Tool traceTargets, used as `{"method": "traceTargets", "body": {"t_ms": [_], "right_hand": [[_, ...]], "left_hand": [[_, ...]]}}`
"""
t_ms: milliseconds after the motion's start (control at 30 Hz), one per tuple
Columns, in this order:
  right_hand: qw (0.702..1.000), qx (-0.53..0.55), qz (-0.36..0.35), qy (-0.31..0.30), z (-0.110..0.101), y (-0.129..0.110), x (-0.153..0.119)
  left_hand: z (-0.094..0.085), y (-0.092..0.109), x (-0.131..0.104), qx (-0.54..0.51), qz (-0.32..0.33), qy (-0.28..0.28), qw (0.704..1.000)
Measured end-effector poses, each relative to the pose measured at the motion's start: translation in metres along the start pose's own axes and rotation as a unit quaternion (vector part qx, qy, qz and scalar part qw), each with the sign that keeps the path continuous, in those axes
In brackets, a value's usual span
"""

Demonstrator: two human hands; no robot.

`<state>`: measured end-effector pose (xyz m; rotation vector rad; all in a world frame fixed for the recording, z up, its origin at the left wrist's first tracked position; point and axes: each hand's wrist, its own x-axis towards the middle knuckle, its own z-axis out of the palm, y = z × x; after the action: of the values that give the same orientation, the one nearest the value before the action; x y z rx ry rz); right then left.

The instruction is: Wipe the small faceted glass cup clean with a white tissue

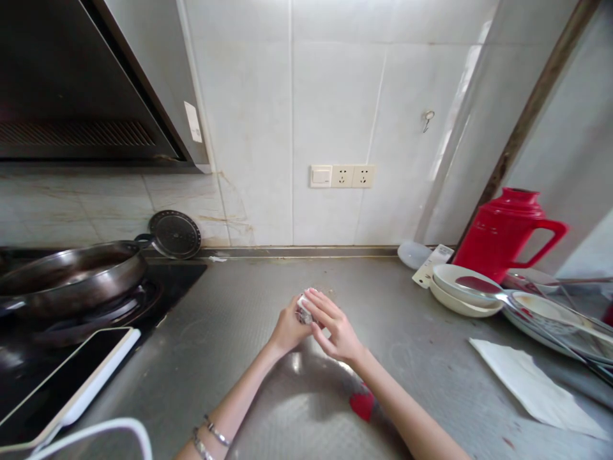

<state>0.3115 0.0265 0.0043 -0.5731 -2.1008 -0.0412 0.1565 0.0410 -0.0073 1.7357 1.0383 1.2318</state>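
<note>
Over the middle of the steel counter (230,300), my two hands meet around a small whitish thing with dark marks (305,311). It looks crumpled or shiny on top, and its kind cannot be made out. My left hand (288,329) is closed around it from the left. From the right, my right hand (335,329) presses its fingers over the top, with the thumb lower down. Most of the thing is hidden by the fingers.
At left, a metal pan (119,275) sits on the black stove, with a phone (67,390) and white cable (119,425) nearer. At right are stacked bowls (462,300), a red thermos (502,233), plates with utensils (550,319) and a white paper sheet (531,383).
</note>
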Motion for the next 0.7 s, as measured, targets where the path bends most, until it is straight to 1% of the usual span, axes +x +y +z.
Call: {"method": "traceTargets", "body": {"t_ms": [67,133,167,233,333,400,433,500,567,633,700], "right_hand": [[0.999,0.008,0.043,0.022,-0.0014,0.0026,-0.0013],[0.997,0.01,0.065,0.044,-0.0028,0.0049,-0.0033],[0.997,0.009,0.063,0.053,-0.0033,0.0057,-0.0042],[0.997,0.012,0.036,0.062,-0.0033,0.006,-0.0055],[0.998,0.024,-0.009,0.052,-0.0013,0.0046,-0.0056],[0.998,0.035,0.004,0.045,0.0005,0.0039,-0.0049],[0.998,0.043,0.029,0.046,0.0014,0.0041,-0.0044],[0.991,0.074,0.103,0.051,0.0029,0.0054,-0.0033],[0.972,0.13,0.188,0.055,0.004,0.0073,-0.0015],[0.937,0.216,0.27,0.056,0.005,0.0086,0.0009],[0.888,0.319,0.327,0.05,0.0064,0.0087,0.0034]], "left_hand": [[0.0,0.0002,-0.0003,-0.003,-0.013,-0.007,1.0],[-0.002,0.002,0.0001,-0.006,-0.02,-0.004,1.0],[-0.0033,0.0029,0.0005,-0.006,-0.019,0.002,1.0],[-0.0054,0.0041,0.0013,-0.01,-0.014,0.014,1.0],[-0.0055,0.0029,0.0015,-0.014,-0.006,0.016,1.0],[-0.0036,0.0011,0.0009,0.001,-0.006,0.017,1.0],[-0.0024,0.0003,0.0005,0.011,-0.008,0.016,1.0],[-0.0006,-0.0004,-0.0002,0.028,-0.011,0.016,0.999],[-0.0001,0.0002,-0.0005,0.029,-0.017,0.016,0.999],[-0.0007,0.0015,-0.0004,0.013,-0.025,0.012,1.0],[-0.0014,0.0025,-0.0002,-0.007,-0.028,0.004,1.0]]}}
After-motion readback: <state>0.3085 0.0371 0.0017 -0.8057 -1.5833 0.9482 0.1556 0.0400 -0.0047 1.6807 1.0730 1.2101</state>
